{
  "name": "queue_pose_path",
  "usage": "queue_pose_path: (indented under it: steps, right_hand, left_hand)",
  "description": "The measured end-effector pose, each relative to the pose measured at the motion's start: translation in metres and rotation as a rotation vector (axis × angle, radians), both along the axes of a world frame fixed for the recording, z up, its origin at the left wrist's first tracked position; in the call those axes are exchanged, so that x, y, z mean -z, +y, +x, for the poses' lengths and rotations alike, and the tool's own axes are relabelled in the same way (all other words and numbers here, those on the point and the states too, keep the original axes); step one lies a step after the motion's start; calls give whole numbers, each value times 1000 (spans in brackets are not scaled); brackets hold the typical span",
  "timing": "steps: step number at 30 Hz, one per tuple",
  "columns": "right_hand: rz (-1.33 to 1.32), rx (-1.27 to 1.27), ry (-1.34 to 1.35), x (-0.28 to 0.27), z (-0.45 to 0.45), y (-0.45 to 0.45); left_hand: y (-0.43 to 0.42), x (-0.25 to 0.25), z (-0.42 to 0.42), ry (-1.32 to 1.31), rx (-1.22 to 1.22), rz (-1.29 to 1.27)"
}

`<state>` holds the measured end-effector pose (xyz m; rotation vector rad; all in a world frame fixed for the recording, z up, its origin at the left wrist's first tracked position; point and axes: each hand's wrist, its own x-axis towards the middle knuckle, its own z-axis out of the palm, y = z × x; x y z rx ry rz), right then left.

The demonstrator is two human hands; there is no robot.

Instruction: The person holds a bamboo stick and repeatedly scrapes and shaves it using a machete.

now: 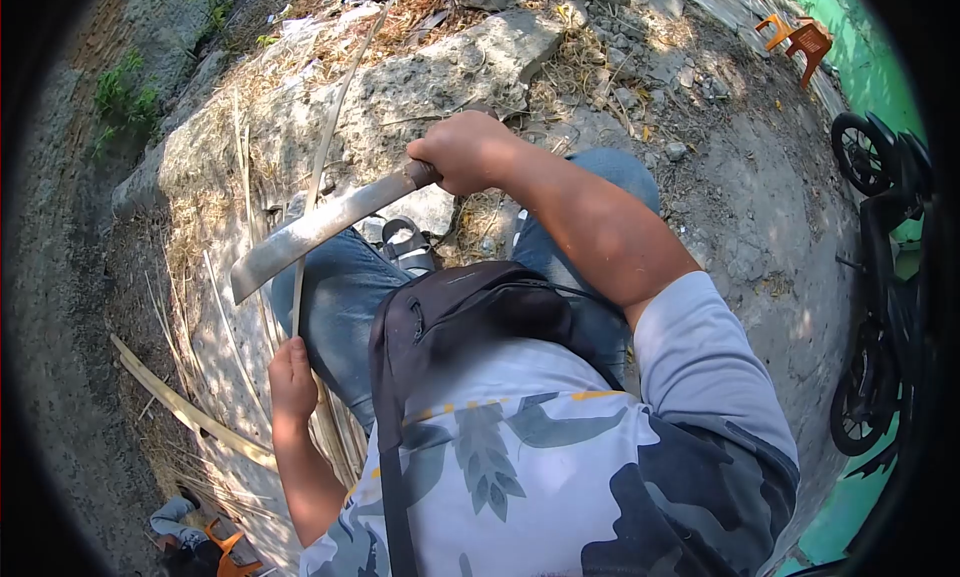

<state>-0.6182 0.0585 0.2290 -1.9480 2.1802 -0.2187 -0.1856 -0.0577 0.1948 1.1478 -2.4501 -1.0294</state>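
Note:
A broad machete (pixel 320 226) with a dark handle is in my right hand (pixel 464 153), its blade reaching down to the left over my bent knee. My left hand (pixel 292 379) is closed on the lower end of a long thin bamboo strip (pixel 330 137). The strip runs up past the top of the view and passes under the blade, which crosses it; whether they touch I cannot tell. Several loose strips (pixel 245 167) lie on the ground beside my left leg, and a wider split piece (pixel 190 411) lies at the lower left.
Rubble and a concrete slab (pixel 450 67) lie ahead. Orange plastic chairs (pixel 808 45) stand at the upper right, a motorcycle (pixel 880 277) at the right by a green wall (pixel 850 37). Another person (pixel 180 527) is at the lower left, near an orange chair (pixel 228 552).

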Motion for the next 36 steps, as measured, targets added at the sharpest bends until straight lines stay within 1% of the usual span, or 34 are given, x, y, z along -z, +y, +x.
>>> queue_pose_path:
  steps: [1,4,5,8,9,12,15,18,19,22,23,26,27,30,34,36]
  right_hand:
    - [5,10,-2,-3,-4,0]
    - [-72,133,-110,22,-30,-2]
    - [-85,214,-168,22,-36,0]
    - [-257,318,-264,29,-48,1]
    - [-157,346,-280,29,-53,2]
    - [-115,274,-308,14,-33,7]
    - [-110,127,-185,25,-14,-1]
    - [18,4,-46,7,8,-3]
    - [41,-21,-47,8,9,-6]
    - [-41,-19,-57,6,-2,-2]
    - [-22,19,-46,9,-10,-3]
    - [-72,200,-159,22,-34,0]
    - [-144,237,-186,32,-42,1]
    - [-58,340,-203,21,-42,3]
    - [-76,228,-235,19,-29,1]
    - [-75,158,-223,13,-14,2]
  left_hand:
    - [0,0,1,-21,7,-47]
    - [-2,-1,3,-24,-2,90]
    - [-1,-1,2,-24,-3,84]
    - [2,-1,-2,3,-11,71]
    - [3,-1,-3,27,-15,70]
    - [6,-5,-7,42,-27,94]
    - [3,-4,-3,10,-36,80]
    - [3,1,0,14,-46,63]
    - [3,2,1,23,-48,61]
    - [5,-1,-1,31,-48,97]
    - [6,-1,-1,40,-46,98]
    - [6,-3,-5,54,-42,91]
    - [7,-5,-6,43,-45,87]
    - [6,-3,-4,26,-28,90]
    - [1,7,1,51,-37,45]
    - [1,7,1,38,-62,102]
